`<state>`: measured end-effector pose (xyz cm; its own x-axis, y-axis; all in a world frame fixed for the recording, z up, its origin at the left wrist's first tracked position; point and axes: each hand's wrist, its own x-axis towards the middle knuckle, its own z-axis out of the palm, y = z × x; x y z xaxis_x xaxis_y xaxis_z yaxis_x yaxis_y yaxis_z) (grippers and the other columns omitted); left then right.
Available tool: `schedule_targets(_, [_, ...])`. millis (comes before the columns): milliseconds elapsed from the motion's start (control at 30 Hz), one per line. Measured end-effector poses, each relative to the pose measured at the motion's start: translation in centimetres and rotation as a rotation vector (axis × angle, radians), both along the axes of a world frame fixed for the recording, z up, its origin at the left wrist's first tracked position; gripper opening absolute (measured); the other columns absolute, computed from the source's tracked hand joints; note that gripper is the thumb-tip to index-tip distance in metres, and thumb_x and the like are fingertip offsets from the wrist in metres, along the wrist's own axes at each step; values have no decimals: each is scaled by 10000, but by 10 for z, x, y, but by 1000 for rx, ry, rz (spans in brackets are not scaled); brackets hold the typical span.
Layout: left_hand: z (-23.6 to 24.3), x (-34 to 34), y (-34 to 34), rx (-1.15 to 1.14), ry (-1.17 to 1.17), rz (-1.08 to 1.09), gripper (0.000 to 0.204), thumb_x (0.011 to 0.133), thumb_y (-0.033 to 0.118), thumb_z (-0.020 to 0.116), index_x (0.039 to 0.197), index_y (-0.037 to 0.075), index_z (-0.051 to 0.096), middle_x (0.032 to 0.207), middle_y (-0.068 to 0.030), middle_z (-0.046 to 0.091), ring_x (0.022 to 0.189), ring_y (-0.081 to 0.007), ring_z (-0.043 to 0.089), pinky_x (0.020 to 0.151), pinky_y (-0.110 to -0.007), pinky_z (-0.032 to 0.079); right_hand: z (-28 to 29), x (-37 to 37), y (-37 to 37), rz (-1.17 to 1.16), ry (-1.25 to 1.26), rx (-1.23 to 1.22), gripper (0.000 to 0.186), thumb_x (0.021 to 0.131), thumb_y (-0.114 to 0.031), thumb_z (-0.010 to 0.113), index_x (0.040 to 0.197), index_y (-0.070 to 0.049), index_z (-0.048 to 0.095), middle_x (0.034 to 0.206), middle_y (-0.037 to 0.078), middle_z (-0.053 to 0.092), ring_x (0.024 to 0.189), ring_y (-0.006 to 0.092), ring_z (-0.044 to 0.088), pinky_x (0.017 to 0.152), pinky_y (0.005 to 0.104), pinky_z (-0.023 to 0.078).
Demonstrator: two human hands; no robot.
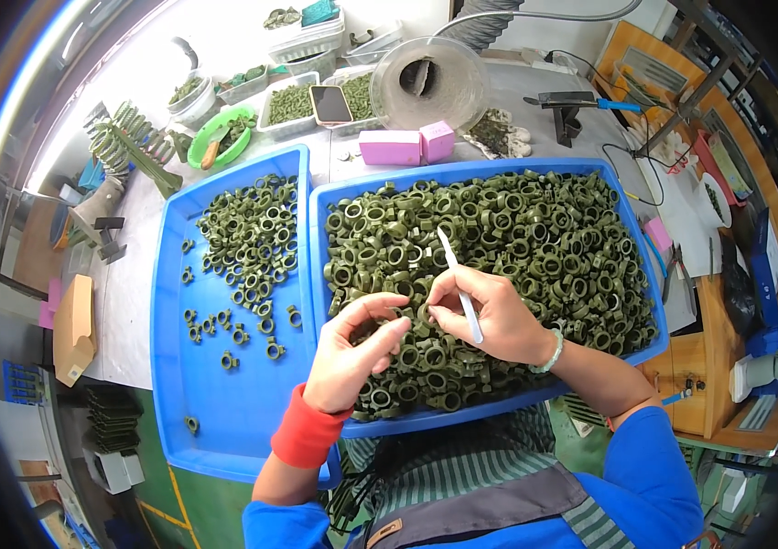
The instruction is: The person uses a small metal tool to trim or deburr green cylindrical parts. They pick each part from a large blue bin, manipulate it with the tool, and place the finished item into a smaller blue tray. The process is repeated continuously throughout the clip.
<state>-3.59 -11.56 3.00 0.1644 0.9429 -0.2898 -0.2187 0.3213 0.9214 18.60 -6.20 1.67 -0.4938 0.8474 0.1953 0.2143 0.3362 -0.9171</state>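
Note:
In my right hand [497, 316] is a slim, pale, knife-like trimming tool [447, 249], its pointed end slanting up and away. The thumb and forefinger of that hand close together beside a green ring-shaped part; whether they pinch it, I cannot tell. Just to the left, my left hand [357, 343] is half curled, thumb and forefinger apart, and nothing shows clearly between them. Both hands hover over a blue tray [490, 168] heaped with dark green ring parts [554, 265]. Left of it, a second blue tray [224, 421] carries a looser scatter of similar rings [252, 233].
Behind the trays stand pink blocks [391, 147], a clear round tub [380, 87], a phone [330, 104] and a bright green bowl [241, 142]. Pliers [679, 270] lie beyond the right tray. A cardboard box [75, 329] sits at the far left.

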Motion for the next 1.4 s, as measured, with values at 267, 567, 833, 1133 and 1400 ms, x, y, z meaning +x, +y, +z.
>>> schedule_targets(267, [-4, 7, -3, -101, -19, 31, 156, 961, 124, 699, 1073, 19, 675, 760, -3, 629, 589, -21, 502, 492, -175, 370, 6, 0, -3, 50, 202, -159, 154, 985, -75, 662, 1109, 15, 654, 881, 41, 686, 779, 87, 677, 682, 237, 556])
schedule_targets(567, [3, 7, 0, -139, -169, 17, 173, 1005, 139, 635, 1135, 25, 639, 888, -30, 663, 679, -45, 560, 492, -180, 372, 7, 0, -3, 48, 173, 81, 241, 880, -38, 760, 1108, -14, 685, 986, 84, 739, 882, 165, 721, 769, 296, 585])
schedule_targets(833, [-5, 5, -1, 26, -138, 109, 169, 977, 69, 656, 1137, 14, 648, 954, -53, 698, 682, -43, 567, 505, -172, 384, -5, -4, 0, 15, 283, 196, 267, 859, 33, 737, 1099, -19, 632, 1105, 114, 711, 957, 178, 716, 836, 308, 587])
schedule_targets(1133, [-9, 6, -4, 242, 219, 107, 233, 918, 21, 715, 1149, 4, 692, 1007, -26, 693, 877, -69, 610, 794, -220, 491, 4, -4, -4, 28, 297, -77, 298, 890, 21, 736, 1143, -18, 584, 1028, 52, 653, 958, 124, 684, 859, 272, 570])
schedule_targets(1400, [-11, 10, -4, 537, 442, 125, 238, 866, -13, 741, 1100, 11, 707, 1019, -65, 705, 918, -137, 653, 836, -266, 509, 4, -2, -4, 34, 189, -27, 274, 911, 38, 698, 1149, -35, 583, 1045, 31, 617, 941, 90, 644, 835, 251, 544])
